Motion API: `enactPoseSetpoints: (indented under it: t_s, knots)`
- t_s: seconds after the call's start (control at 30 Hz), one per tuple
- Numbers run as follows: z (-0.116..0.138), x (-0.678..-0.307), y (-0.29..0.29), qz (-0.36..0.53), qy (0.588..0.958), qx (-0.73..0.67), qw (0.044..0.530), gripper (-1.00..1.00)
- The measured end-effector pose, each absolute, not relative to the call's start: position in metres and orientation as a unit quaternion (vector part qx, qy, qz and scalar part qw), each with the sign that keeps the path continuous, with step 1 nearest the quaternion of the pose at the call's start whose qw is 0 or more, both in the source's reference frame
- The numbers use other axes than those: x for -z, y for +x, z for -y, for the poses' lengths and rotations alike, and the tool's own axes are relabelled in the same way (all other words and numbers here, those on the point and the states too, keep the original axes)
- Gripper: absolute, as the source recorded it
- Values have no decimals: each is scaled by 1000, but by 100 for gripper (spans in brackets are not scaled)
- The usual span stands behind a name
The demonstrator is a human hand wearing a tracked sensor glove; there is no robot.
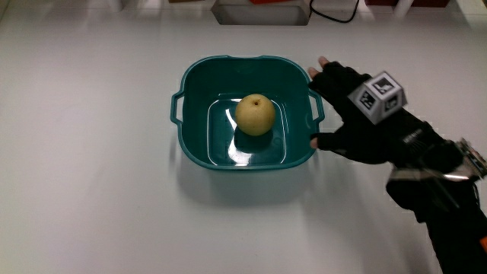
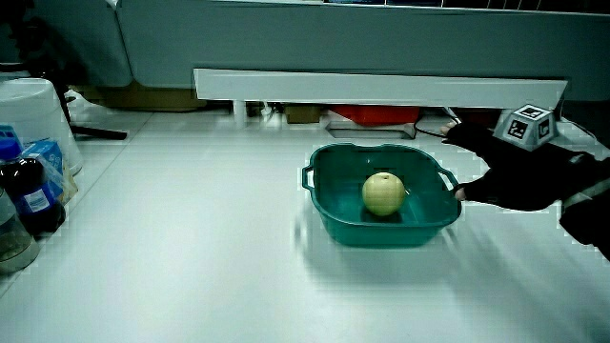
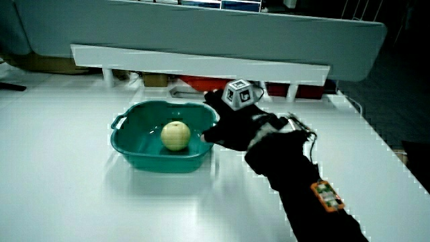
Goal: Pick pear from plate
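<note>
I see the pear (image 1: 255, 114) lying in the middle of a teal basin (image 1: 194, 84), which stands on the white surface (image 1: 91, 167). My hand (image 1: 358, 125) is just beside the basin's rim, the fingers spread apart and holding nothing, thumb near the rim.

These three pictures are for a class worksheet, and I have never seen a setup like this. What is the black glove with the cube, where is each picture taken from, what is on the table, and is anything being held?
It is a person's hand in a black glove; the patterned cube sits on its back. No robot is involved. The main view looks straight down on the white table; both side views look across it toward a low partition. A yellow pear lies in a green tub. The hand is beside the tub's rim with its fingers spread, holding nothing. In a side view, bottles stand at the table's edge.
</note>
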State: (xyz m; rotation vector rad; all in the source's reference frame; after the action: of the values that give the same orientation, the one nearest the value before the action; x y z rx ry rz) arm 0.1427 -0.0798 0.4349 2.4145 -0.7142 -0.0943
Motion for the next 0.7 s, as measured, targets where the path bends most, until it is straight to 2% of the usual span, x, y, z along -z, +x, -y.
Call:
enactPoseSetpoints:
  t_s: [0.1,0.3,0.37,0.4,0.43,0.7]
  knots:
    - [86,-432,126,278,905,35,321,0]
    - [97,-441,96,308,896,25,319,0]
    - [106,-474,93,296,913,55,276,0]
    - [107,-474,87,304,910,58,276,0]
    - [109,-479,83,311,899,51,306,0]
    - [112,-495,56,325,876,64,350,0]
